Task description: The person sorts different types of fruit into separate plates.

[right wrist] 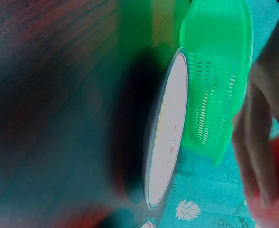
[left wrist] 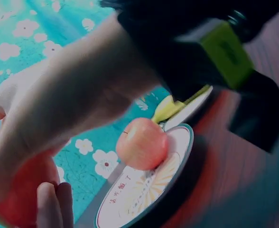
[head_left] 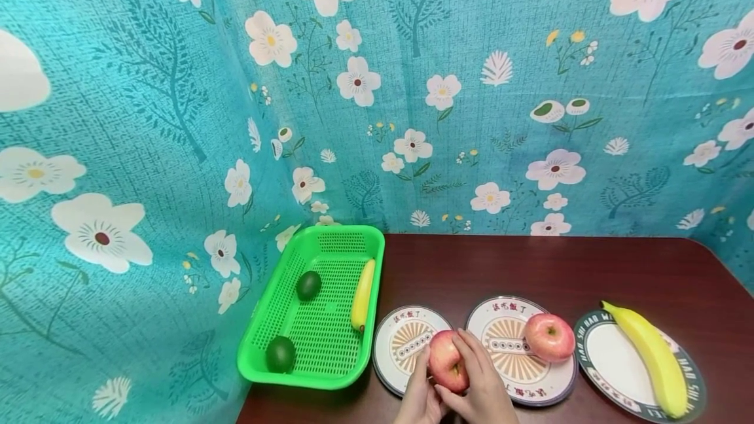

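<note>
Both hands hold one red apple between them, above the gap between the left plate and the middle plate. My left hand grips its left side, and my right hand has its fingers bent over the right side. In the left wrist view part of this apple shows behind the hand; in the right wrist view fingers lie over it. A second apple sits on the right side of the middle plate.
A green basket at the left holds two dark green avocados and a banana. At the right, another banana lies on a green-rimmed plate. A flowered blue cloth hangs behind the dark wooden table.
</note>
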A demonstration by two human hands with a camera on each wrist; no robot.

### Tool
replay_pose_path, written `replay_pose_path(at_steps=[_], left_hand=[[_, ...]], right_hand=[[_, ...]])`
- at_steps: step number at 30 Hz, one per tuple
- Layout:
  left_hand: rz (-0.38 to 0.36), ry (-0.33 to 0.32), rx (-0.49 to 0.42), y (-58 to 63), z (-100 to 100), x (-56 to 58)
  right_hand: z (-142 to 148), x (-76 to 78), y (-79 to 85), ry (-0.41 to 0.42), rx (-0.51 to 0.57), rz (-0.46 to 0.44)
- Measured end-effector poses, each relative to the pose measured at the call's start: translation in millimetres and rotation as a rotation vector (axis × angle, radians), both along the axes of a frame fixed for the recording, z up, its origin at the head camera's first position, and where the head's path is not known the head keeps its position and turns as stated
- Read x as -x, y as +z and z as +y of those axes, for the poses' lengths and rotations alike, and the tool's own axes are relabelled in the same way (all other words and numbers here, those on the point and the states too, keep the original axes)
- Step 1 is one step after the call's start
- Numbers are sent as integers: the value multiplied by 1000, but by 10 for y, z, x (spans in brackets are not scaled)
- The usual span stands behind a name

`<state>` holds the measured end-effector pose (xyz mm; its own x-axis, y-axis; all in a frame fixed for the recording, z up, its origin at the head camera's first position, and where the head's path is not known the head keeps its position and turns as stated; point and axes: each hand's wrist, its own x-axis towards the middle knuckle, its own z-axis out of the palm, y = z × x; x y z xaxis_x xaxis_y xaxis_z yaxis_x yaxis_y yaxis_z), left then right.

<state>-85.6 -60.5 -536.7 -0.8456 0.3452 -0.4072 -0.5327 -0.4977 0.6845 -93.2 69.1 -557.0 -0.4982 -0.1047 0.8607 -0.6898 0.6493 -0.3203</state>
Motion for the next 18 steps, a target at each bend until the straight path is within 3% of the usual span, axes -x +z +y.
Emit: replay_pose_path(at_steps=[8,12,15,18], left_hand=[[118,-52,168,15,-18,-7],[226,-18,371,41,-13,27],[443,40,654,61,-73,41],[804,153,1107,55,-212,72]], right_hand=[[131,29,145,-25,50,-153],[314,134,197,-107,80,-231],[466,209,203,-210,52,-323],[597,250,176,-279,13,-420]])
